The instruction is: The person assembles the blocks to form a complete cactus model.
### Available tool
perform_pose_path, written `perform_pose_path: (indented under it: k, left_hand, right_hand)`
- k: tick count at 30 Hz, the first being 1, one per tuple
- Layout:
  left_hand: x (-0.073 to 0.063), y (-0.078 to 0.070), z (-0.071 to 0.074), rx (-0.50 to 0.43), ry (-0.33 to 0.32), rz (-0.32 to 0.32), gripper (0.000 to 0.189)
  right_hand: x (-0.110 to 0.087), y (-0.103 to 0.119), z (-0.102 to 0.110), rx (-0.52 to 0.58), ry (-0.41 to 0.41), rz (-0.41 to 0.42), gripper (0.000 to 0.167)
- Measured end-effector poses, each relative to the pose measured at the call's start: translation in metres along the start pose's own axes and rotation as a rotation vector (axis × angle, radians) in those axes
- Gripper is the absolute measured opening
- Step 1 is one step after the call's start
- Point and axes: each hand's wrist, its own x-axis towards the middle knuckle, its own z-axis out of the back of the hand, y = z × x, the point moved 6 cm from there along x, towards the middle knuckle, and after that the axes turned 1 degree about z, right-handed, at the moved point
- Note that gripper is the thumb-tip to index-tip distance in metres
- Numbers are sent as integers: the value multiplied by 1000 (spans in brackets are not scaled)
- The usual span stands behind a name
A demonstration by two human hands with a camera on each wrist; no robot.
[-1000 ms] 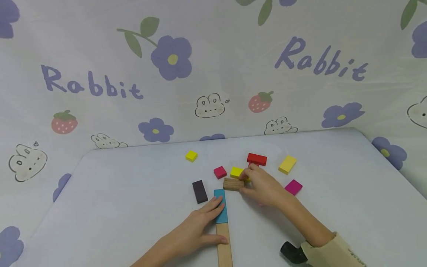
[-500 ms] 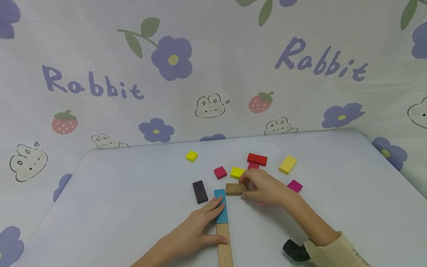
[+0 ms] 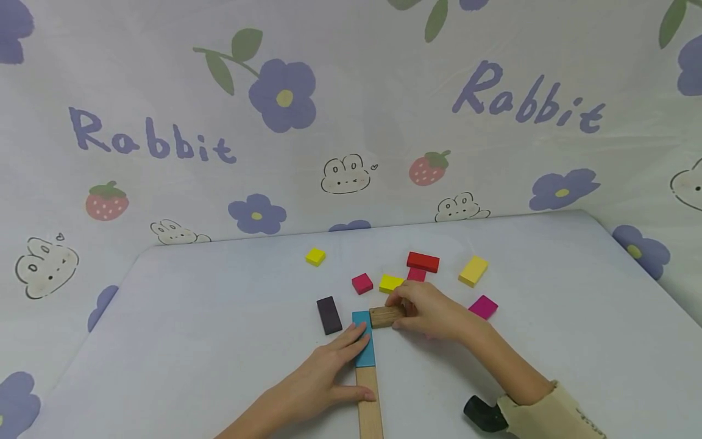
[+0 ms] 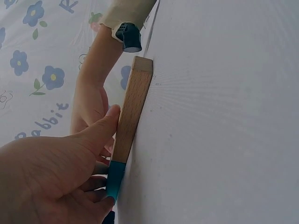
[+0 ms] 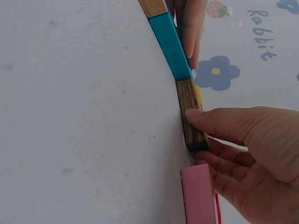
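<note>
My left hand lies with its fingers extended over a blue block and its thumb on a light wooden block. These two blocks sit end to end in a line. My right hand pinches a dark-grained brown wooden block between thumb and fingers. The brown block's left end is right at the blue block's far right side, pointing off to the right. In the right wrist view, a pink block lies just past the brown block's held end.
A black block lies left of the blue one. Farther back are yellow blocks, a crimson block, a red block and a pale yellow block. A magenta block is beyond the right forearm.
My right hand has brought the brown block nearer to me and then left against the blue block's side, tilting it slightly. The left hand has stayed in place.
</note>
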Motion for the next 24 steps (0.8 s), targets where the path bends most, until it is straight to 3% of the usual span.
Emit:
perform_pose_path:
  k: [12, 24]
  left_hand:
    - [0, 1, 0, -11, -7, -4, 88]
    - [2, 14, -7, 14, -28, -85, 92]
  right_hand:
    - [-1, 1, 0, 35, 32, 8, 30]
    - [-1, 1, 0, 24, 29, -13, 33]
